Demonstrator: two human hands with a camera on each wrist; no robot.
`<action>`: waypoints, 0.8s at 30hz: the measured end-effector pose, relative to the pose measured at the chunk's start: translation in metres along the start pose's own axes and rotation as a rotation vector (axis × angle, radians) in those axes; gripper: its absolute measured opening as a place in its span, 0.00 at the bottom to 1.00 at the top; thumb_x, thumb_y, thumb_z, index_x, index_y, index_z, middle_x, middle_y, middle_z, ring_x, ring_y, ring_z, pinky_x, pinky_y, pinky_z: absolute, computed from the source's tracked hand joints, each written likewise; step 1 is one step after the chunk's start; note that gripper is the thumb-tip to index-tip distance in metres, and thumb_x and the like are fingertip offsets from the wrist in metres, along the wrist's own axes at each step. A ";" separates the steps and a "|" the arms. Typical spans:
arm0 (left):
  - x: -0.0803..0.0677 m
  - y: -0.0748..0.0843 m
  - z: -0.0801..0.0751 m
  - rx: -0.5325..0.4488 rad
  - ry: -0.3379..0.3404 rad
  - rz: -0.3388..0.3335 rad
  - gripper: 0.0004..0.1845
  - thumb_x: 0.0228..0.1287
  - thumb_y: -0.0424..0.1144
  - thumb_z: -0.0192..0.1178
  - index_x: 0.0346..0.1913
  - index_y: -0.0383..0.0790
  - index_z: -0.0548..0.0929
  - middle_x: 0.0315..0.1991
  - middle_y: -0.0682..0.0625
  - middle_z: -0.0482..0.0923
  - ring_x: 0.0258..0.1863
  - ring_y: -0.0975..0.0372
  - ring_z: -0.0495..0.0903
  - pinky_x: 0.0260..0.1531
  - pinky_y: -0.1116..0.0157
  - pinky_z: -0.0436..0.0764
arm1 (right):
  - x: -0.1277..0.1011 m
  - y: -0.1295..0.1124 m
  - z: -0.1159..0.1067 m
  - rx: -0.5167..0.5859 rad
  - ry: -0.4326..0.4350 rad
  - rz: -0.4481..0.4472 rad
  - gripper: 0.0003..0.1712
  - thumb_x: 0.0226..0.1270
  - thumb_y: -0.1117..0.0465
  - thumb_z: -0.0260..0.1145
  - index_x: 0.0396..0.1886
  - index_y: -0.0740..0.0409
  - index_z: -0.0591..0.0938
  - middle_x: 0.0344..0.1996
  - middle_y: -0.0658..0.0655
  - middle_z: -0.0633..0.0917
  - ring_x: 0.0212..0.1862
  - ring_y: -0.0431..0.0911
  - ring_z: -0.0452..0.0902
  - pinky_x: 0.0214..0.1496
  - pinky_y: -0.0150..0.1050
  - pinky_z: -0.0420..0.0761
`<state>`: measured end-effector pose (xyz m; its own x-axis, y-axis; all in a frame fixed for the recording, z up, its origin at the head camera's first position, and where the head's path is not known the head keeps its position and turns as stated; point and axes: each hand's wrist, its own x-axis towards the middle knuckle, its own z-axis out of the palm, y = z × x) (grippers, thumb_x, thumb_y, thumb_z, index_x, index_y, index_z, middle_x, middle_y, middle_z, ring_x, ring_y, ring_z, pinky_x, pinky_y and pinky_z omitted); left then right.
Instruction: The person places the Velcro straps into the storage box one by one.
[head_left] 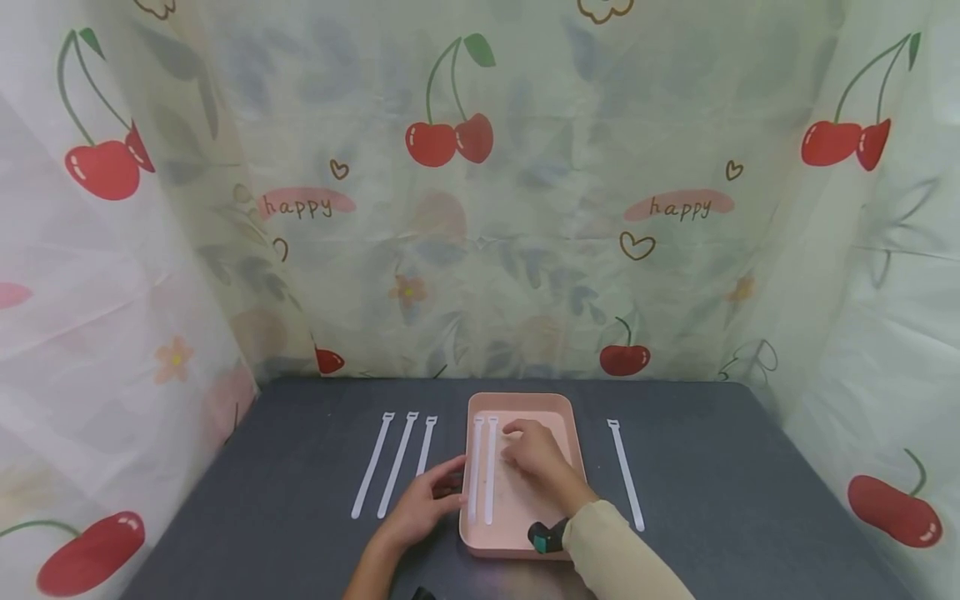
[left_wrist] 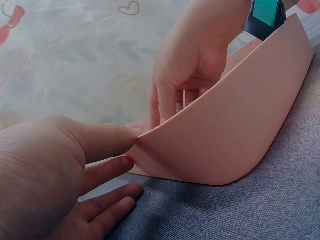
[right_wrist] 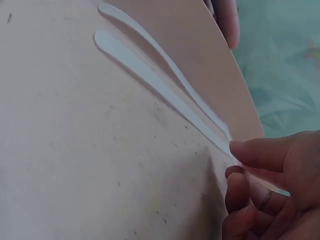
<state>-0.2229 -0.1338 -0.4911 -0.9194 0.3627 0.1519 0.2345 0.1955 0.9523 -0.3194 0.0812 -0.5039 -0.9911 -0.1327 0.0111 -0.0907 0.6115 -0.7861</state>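
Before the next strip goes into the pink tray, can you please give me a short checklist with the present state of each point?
1. Pink tray flat on the dark table: ok.
2. Left hand steadies the tray's left wall, thumb on the rim: ok.
3. Two white strips in the tray lie side by side, straight: ok.
4. Right hand free for the next strip: not ok; its fingers are on the end of one strip inside the tray.
5. Strips left on the table: three strips left of the tray, one strip on its right: ok.
6. Whether the two laid strips overlap under the fingers: cannot tell.
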 end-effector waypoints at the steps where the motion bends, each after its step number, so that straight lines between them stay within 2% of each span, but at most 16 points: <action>1: 0.001 -0.003 0.000 -0.001 0.002 -0.002 0.30 0.61 0.26 0.61 0.66 0.24 0.67 0.59 0.27 0.70 0.54 0.38 0.74 0.54 0.43 0.72 | 0.000 0.000 -0.002 -0.001 -0.002 0.006 0.22 0.53 0.71 0.67 0.51 0.63 0.82 0.19 0.54 0.81 0.12 0.40 0.68 0.16 0.33 0.70; 5: 0.006 -0.020 0.000 -0.003 0.011 -0.024 0.31 0.62 0.27 0.61 0.68 0.27 0.67 0.61 0.30 0.70 0.55 0.40 0.74 0.55 0.43 0.72 | 0.000 0.000 -0.009 0.011 -0.010 0.025 0.19 0.55 0.69 0.69 0.49 0.62 0.83 0.21 0.53 0.81 0.14 0.42 0.71 0.19 0.34 0.73; 9: 0.009 -0.033 0.000 0.013 0.017 -0.029 0.31 0.62 0.30 0.62 0.69 0.30 0.67 0.62 0.33 0.71 0.55 0.44 0.75 0.55 0.47 0.74 | -0.002 0.000 -0.017 0.056 -0.019 0.024 0.20 0.56 0.68 0.70 0.50 0.64 0.82 0.18 0.54 0.80 0.15 0.43 0.74 0.21 0.35 0.75; 15: 0.010 -0.035 0.000 0.000 0.011 -0.020 0.32 0.62 0.31 0.62 0.69 0.31 0.68 0.62 0.34 0.71 0.55 0.44 0.75 0.54 0.48 0.74 | -0.005 -0.003 -0.029 0.080 -0.006 0.003 0.21 0.57 0.67 0.71 0.51 0.65 0.81 0.21 0.54 0.80 0.19 0.46 0.76 0.22 0.37 0.77; 18: 0.009 -0.031 0.000 -0.005 0.006 -0.018 0.31 0.62 0.30 0.62 0.69 0.31 0.68 0.63 0.34 0.70 0.56 0.44 0.75 0.56 0.46 0.73 | -0.006 -0.005 -0.036 0.117 -0.001 -0.002 0.21 0.58 0.67 0.70 0.52 0.66 0.81 0.22 0.56 0.79 0.20 0.48 0.77 0.23 0.40 0.79; 24: 0.010 -0.036 0.000 0.003 0.019 -0.022 0.32 0.61 0.30 0.63 0.69 0.31 0.68 0.63 0.34 0.70 0.56 0.44 0.75 0.57 0.45 0.72 | -0.012 -0.006 -0.054 0.123 0.017 0.029 0.20 0.63 0.63 0.68 0.55 0.63 0.81 0.29 0.58 0.82 0.25 0.48 0.79 0.26 0.43 0.81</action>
<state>-0.2409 -0.1370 -0.5238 -0.9301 0.3410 0.1364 0.2155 0.2059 0.9546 -0.3126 0.1214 -0.4657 -0.9948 -0.1020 -0.0032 -0.0500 0.5147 -0.8559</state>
